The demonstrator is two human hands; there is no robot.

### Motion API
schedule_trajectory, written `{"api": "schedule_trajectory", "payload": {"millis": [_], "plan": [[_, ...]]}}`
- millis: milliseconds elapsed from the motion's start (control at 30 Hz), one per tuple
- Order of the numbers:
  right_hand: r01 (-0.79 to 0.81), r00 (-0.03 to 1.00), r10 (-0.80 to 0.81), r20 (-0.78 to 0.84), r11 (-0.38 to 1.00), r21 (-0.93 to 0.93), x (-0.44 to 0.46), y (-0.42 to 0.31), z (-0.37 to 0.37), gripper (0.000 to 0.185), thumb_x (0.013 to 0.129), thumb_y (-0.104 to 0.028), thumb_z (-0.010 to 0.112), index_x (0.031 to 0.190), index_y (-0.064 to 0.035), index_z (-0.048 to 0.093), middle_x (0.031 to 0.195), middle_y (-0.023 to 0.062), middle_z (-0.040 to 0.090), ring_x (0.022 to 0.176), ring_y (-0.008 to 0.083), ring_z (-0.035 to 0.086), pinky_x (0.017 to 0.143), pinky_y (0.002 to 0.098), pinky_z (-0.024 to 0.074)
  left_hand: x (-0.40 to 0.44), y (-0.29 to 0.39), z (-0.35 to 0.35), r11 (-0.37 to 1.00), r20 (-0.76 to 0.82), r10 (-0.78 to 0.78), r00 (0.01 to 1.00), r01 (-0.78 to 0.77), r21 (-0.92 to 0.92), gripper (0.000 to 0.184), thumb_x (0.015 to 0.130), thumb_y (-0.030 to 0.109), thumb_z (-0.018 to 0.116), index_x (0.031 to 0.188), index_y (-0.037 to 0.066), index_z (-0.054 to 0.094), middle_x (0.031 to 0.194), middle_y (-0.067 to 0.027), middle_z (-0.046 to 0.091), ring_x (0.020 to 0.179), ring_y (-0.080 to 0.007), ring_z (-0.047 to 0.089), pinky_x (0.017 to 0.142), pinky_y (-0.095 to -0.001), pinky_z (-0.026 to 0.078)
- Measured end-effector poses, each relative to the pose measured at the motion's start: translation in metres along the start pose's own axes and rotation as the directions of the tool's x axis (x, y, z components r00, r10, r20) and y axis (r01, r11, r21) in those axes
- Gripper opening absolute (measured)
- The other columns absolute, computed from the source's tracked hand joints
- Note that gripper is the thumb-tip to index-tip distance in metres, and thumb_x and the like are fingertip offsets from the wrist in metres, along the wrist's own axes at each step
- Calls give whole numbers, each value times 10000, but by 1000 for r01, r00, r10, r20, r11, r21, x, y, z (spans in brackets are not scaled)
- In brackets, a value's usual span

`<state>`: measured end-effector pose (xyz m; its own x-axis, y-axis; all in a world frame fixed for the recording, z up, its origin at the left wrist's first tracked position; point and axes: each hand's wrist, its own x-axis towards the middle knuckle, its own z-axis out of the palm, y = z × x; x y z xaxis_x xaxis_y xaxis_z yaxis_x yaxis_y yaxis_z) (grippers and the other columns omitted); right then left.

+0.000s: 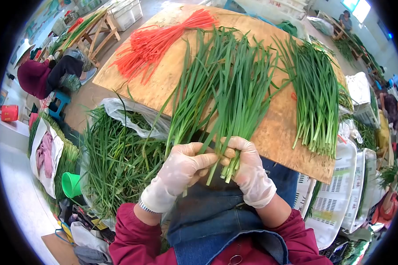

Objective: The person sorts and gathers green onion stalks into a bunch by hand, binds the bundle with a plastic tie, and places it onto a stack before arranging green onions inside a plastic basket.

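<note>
Pale plywood makes the tabletop (278, 128), with one heap of red ties (163, 42) at its far left; left of it sit one person (35, 75) on a blue stool (62, 104) and one green tub (71, 184). Three bunches of long greens lie over the wood. Two are at the gloved hands, near the table's close edge: the right hand (252, 174) is closed around the stems of the middle bunch (245, 92), and the left hand (174, 172) is closed on the lower stems of the left bunch (192, 95), its thumb and finger pinched together beside the right fingers. Both grips sit close to the cut ends, which poke out below; the leaves stretch beyond, tips pointing away and leaning slightly right. Well apart from the hands, the right bunch (317, 97) lies with stems toward the near edge, tips away and leaning left. Loose greens (115, 159) heap beside the left hand.
</note>
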<state>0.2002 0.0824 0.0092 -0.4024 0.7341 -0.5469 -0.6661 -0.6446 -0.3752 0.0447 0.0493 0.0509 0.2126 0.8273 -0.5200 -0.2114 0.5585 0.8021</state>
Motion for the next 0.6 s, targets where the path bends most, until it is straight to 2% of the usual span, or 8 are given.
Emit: {"api": "schedule_trajectory", "payload": {"millis": [67,200,300,400,467,533,567,600], "plan": [[12,1000,-12,-20,1000,-20,5,2,-3,208,764,-92,583,913,53,582,509,2,447,466,153,443,453,252,407,0,-2,4,997,-23,74,997,-74,-12,108,835,116,609,862,13,593,547,17,472,376,-41,335,359,-195,218],[81,997,-80,-22,993,82,3,1,-3,151,744,-21,586,867,64,604,574,29,514,470,123,464,456,235,400,-16,-3,6,989,-105,140,985,-144,-34,75,822,75,573,822,2,553,486,24,413,352,-55,311,357,-213,218],[146,989,-145,-19,979,140,1,-3,0,96,752,-17,576,830,40,572,599,41,516,494,137,481,458,244,418,-44,-15,-15,941,-52,311,949,-315,-122,91,822,68,539,783,-12,521,446,5,399,321,-73,308,326,-231,224],[124,991,-113,-71,975,183,3,-10,-3,83,758,-32,581,813,29,568,590,37,507,494,143,483,468,254,439,-86,-33,-51,793,-238,566,789,-600,-103,123,835,90,525,765,-11,527,470,-19,434,311,-86,338,290,-257,239],[121,989,-110,-95,986,115,1,-10,-1,116,762,-48,589,834,42,589,580,37,507,486,143,481,476,256,450,-109,-40,-88,749,-543,592,596,-656,96,131,820,110,571,806,-20,577,485,-55,498,338,-91,392,353,-225,321],[97,987,-94,-131,995,19,-4,-10,2,139,764,-52,589,852,56,601,575,36,503,486,140,479,475,254,445,-127,-49,-144,907,-746,411,524,-151,393,209,809,160,610,892,-31,592,605,-131,586,478,-159,536,449,-258,418],[100,989,-99,-107,995,7,-4,-9,1,150,765,-52,588,862,62,604,573,33,502,490,137,477,477,251,440,-129,-72,-173,535,-637,663,394,346,771,261,794,163,629,940,-49,582,675,-149,601,595,-188,569,521,-278,446],[106,991,-106,-83,994,-5,-5,-7,1,161,766,-51,588,871,68,608,572,30,500,493,134,476,478,247,435,-123,-71,-172,-65,-382,826,415,743,666,321,778,165,648,987,-66,573,745,-166,616,712,-217,602,592,-297,474]]}}
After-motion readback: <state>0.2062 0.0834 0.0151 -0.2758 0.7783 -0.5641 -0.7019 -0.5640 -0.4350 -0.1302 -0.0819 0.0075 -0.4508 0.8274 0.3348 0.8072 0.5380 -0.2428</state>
